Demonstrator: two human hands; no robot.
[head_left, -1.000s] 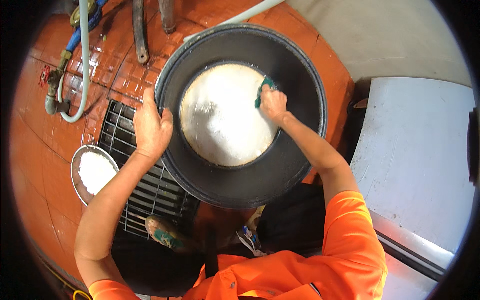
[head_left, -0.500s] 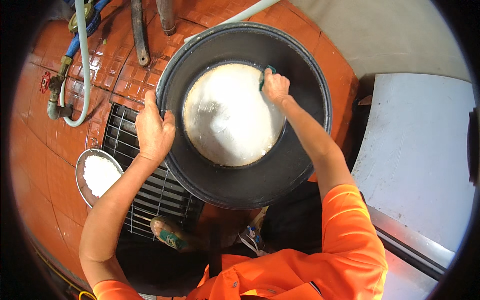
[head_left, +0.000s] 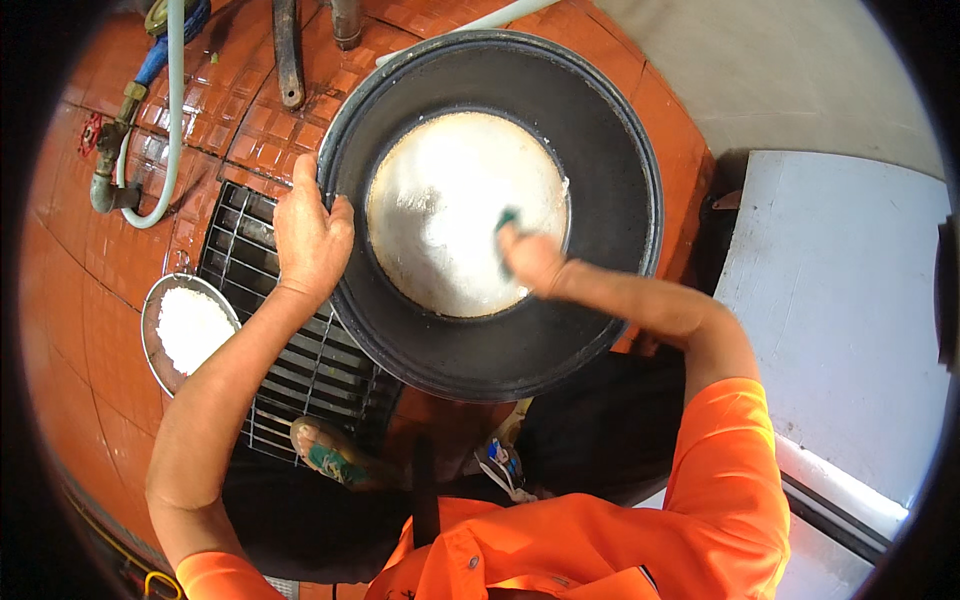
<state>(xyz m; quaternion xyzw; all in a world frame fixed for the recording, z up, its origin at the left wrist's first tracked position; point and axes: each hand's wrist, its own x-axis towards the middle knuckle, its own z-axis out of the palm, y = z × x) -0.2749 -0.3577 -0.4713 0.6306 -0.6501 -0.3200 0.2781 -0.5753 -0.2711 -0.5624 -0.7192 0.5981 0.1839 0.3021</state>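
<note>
A large round pot (head_left: 607,170) with a dark inner wall is in front of me, over the floor. Its bright bottom (head_left: 430,170) looks whitish and cloudy; glare hides whether liquid lies on it. At the left rim, my left hand (head_left: 312,240) is closed round the edge, thumb on the inner side. Inside the pot, my right hand (head_left: 535,262) presses a green scouring pad (head_left: 508,217) against the right part of the bottom. That hand is blurred by motion, and part of the pad is hidden under the fingers.
A metal strainer (head_left: 150,350) with white grains (head_left: 192,328) stands left of the floor grate (head_left: 235,235). Behind it are a pale hose (head_left: 174,110) and a pipe with a red valve (head_left: 90,135). A metal cabinet (head_left: 835,310) stands at the right. Wet orange tiles (head_left: 90,330) cover the floor.
My right hand has moved the scouring pad from the upper right edge of the bottom down and slightly left. My left hand keeps its hold on the rim.
</note>
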